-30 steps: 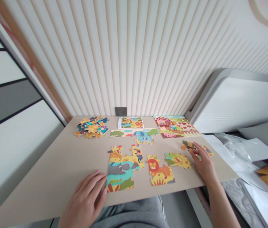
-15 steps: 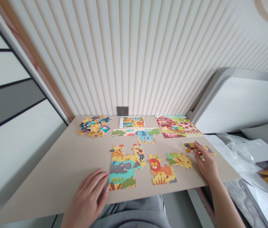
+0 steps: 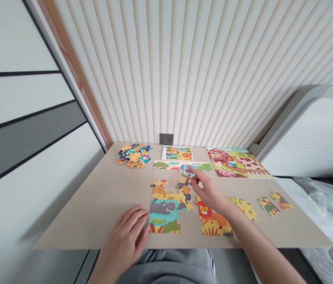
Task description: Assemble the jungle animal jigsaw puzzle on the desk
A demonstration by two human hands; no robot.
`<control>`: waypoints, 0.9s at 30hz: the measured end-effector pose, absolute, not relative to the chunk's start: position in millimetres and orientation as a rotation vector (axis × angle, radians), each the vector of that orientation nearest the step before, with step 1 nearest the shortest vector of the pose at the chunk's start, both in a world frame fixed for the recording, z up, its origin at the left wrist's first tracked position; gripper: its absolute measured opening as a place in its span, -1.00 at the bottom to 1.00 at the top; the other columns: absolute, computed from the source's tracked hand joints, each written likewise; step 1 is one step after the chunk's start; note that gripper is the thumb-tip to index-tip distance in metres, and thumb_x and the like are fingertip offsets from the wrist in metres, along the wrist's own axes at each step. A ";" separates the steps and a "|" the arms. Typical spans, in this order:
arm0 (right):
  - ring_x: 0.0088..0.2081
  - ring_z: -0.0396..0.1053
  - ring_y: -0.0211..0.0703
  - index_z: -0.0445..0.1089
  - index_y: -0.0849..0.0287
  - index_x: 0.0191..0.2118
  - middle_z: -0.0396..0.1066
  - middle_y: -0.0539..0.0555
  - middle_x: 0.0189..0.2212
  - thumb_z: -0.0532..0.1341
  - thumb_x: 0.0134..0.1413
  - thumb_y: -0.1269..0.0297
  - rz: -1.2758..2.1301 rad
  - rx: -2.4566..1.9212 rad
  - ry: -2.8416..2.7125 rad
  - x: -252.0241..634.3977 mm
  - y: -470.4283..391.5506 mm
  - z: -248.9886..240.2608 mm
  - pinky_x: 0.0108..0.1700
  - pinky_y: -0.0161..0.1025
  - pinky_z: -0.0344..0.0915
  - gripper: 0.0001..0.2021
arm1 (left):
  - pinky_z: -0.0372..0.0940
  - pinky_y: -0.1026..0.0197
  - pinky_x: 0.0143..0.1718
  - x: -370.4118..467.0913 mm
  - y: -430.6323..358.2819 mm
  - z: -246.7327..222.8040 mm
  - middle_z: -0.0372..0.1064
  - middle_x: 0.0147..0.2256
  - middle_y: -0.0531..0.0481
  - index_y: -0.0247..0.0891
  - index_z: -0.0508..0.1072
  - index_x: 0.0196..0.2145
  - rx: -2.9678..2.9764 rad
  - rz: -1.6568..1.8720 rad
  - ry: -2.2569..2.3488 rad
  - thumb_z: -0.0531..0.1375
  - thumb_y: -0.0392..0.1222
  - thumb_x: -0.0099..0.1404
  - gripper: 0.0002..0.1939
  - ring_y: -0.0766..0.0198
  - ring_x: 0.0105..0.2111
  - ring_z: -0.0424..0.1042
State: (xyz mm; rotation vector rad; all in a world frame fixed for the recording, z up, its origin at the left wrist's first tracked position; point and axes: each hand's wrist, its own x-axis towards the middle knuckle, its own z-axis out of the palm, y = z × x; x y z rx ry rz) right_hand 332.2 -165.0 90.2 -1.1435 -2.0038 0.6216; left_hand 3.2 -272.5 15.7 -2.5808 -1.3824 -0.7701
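My left hand [image 3: 128, 236] lies on the table with its fingers stretched out, the fingertips at the left edge of the joined hippo section [image 3: 164, 209]. My right hand [image 3: 207, 189] reaches to the middle and grips a puzzle piece [image 3: 183, 182] between thumb and fingers. That piece is just above the upper right part of the hippo section; whether it touches cannot be made out. Behind it lies a strip of joined sky and tree pieces [image 3: 163, 165], its elephant partly covered by my fingers. My right forearm partly hides the lion section [image 3: 213, 221] and the yellow-green pieces [image 3: 244, 207].
A heap of loose pieces [image 3: 135, 156] lies at the back left. The small reference picture [image 3: 178, 153] is against the wall beneath a socket [image 3: 166, 139]. A finished farm puzzle [image 3: 237, 163] lies at the back right. Two loose pieces [image 3: 269, 206] [image 3: 281, 200] are near the right edge.
My right hand has moved left from the loose pieces at the right to the middle, bringing one piece with it. My left hand stays beside the hippo section. The view has shifted.
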 end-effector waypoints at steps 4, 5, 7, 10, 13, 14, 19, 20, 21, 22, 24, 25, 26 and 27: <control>-0.17 0.52 -0.07 0.47 0.05 0.16 0.58 0.14 -0.07 0.13 0.35 0.24 0.708 -1.127 -2.073 298.8 -129.7 70.7 -0.08 -0.11 0.46 -0.65 | 0.37 -0.07 0.20 5.4 -274.0 18.1 0.47 0.06 -0.17 -0.21 0.49 0.12 -2.589 -0.786 -1.411 0.13 -0.29 0.41 -0.64 -0.02 0.17 0.40; -0.15 0.52 -0.05 0.50 0.06 0.12 0.59 0.13 -0.08 0.14 0.34 0.24 0.717 -1.136 -2.081 297.0 -123.5 64.7 -0.07 -0.10 0.46 -0.67 | 0.36 -0.08 0.21 5.6 -274.3 18.4 0.47 0.07 -0.18 -0.21 0.48 0.13 -2.594 -0.786 -1.418 0.13 -0.29 0.41 -0.63 -0.03 0.18 0.39; -0.10 0.53 -0.03 0.53 0.04 0.09 0.60 0.11 -0.08 0.13 0.35 0.24 0.731 -1.135 -2.096 297.5 -115.8 54.0 -0.02 -0.08 0.45 -0.68 | 0.36 -0.10 0.21 5.8 -275.1 18.9 0.47 0.07 -0.18 -0.21 0.47 0.14 -2.604 -0.783 -1.424 0.12 -0.29 0.41 -0.62 -0.03 0.18 0.39; -0.04 0.53 -0.03 0.55 0.00 0.07 0.59 0.08 -0.06 0.10 0.38 0.24 0.758 -1.114 -2.130 301.2 -114.0 43.8 0.07 -0.05 0.41 -0.68 | 0.35 -0.11 0.22 6.0 -275.9 19.6 0.46 0.07 -0.19 -0.22 0.47 0.15 -2.616 -0.777 -1.441 0.12 -0.29 0.41 -0.62 -0.04 0.18 0.38; -0.02 0.51 -0.03 0.53 0.00 0.11 0.58 0.08 -0.03 0.07 0.40 0.26 0.768 -1.098 -2.154 300.9 -116.8 41.2 0.09 -0.04 0.40 -0.66 | 0.34 -0.12 0.23 6.4 -276.1 19.9 0.45 0.08 -0.19 -0.22 0.46 0.15 -2.623 -0.776 -1.460 0.12 -0.28 0.41 -0.62 -0.05 0.20 0.36; -0.02 0.51 -0.03 0.53 0.00 0.11 0.58 0.08 -0.03 0.08 0.40 0.27 0.760 -1.094 -2.154 299.8 -117.5 41.5 0.10 -0.04 0.40 -0.66 | 0.33 -0.13 0.24 6.5 -276.1 19.8 0.45 0.09 -0.19 -0.23 0.46 0.15 -2.626 -0.775 -1.467 0.12 -0.28 0.41 -0.62 -0.06 0.21 0.35; -0.06 0.52 -0.03 0.54 0.02 0.10 0.58 0.10 -0.09 0.08 0.38 0.33 0.696 -1.084 -2.150 292.8 -117.6 45.0 0.08 -0.05 0.41 -0.66 | 0.32 -0.12 0.23 6.1 -276.0 20.2 0.44 0.10 -0.18 -0.22 0.45 0.16 -2.639 -0.765 -1.473 0.12 -0.29 0.42 -0.62 -0.06 0.22 0.33; -0.06 0.52 -0.02 0.54 0.03 0.10 0.58 0.10 -0.09 0.08 0.37 0.35 0.685 -1.088 -2.160 291.9 -117.6 45.4 0.07 -0.05 0.41 -0.65 | 0.32 -0.12 0.23 6.1 -275.9 20.7 0.44 0.10 -0.18 -0.22 0.45 0.16 -2.639 -0.762 -1.471 0.12 -0.29 0.42 -0.62 -0.06 0.22 0.33; -0.06 0.52 -0.02 0.54 0.04 0.10 0.57 0.11 -0.09 0.08 0.36 0.38 0.672 -1.094 -2.173 291.3 -117.8 45.9 0.07 -0.05 0.41 -0.64 | 0.32 -0.12 0.23 6.1 -275.9 21.3 0.44 0.10 -0.18 -0.22 0.46 0.15 -2.639 -0.759 -1.469 0.12 -0.29 0.41 -0.62 -0.06 0.22 0.33; -0.05 0.52 -0.02 0.54 0.05 0.11 0.57 0.12 -0.07 0.08 0.35 0.41 0.660 -1.103 -2.188 290.9 -118.3 46.4 0.08 -0.06 0.41 -0.63 | 0.32 -0.12 0.23 6.3 -275.9 21.9 0.44 0.09 -0.18 -0.23 0.46 0.15 -2.638 -0.758 -1.468 0.13 -0.29 0.41 -0.62 -0.06 0.21 0.34; -0.03 0.52 -0.02 0.53 0.09 0.13 0.56 0.14 -0.03 0.09 0.32 0.45 0.640 -1.127 -2.225 290.1 -120.0 47.7 0.10 -0.07 0.40 -0.61 | 0.32 -0.12 0.23 6.8 -275.8 23.1 0.45 0.09 -0.19 -0.24 0.46 0.14 -2.634 -0.763 -1.465 0.13 -0.29 0.41 -0.63 -0.05 0.21 0.34; -0.01 0.51 -0.02 0.52 0.10 0.14 0.55 0.16 0.00 0.09 0.31 0.47 0.631 -1.141 -2.245 289.6 -121.1 48.6 0.11 -0.08 0.40 -0.60 | 0.32 -0.12 0.24 7.2 -275.7 23.5 0.45 0.09 -0.19 -0.25 0.47 0.13 -2.630 -0.771 -1.461 0.13 -0.29 0.41 -0.64 -0.05 0.20 0.35; 0.00 0.51 -0.02 0.52 0.11 0.14 0.54 0.17 0.02 0.09 0.30 0.48 0.622 -1.155 -2.261 289.0 -122.2 49.5 0.11 -0.09 0.40 -0.59 | 0.32 -0.12 0.23 7.5 -275.7 23.7 0.45 0.08 -0.20 -0.25 0.47 0.13 -2.628 -0.781 -1.456 0.12 -0.28 0.42 -0.64 -0.04 0.20 0.35; 0.01 0.51 -0.02 0.52 0.12 0.14 0.54 0.18 0.03 0.09 0.30 0.49 0.613 -1.167 -2.275 288.3 -123.3 50.3 0.11 -0.11 0.40 -0.59 | 0.32 -0.12 0.24 7.8 -275.7 23.6 0.45 0.08 -0.20 -0.26 0.47 0.13 -2.627 -0.788 -1.457 0.12 -0.28 0.42 -0.64 -0.04 0.19 0.35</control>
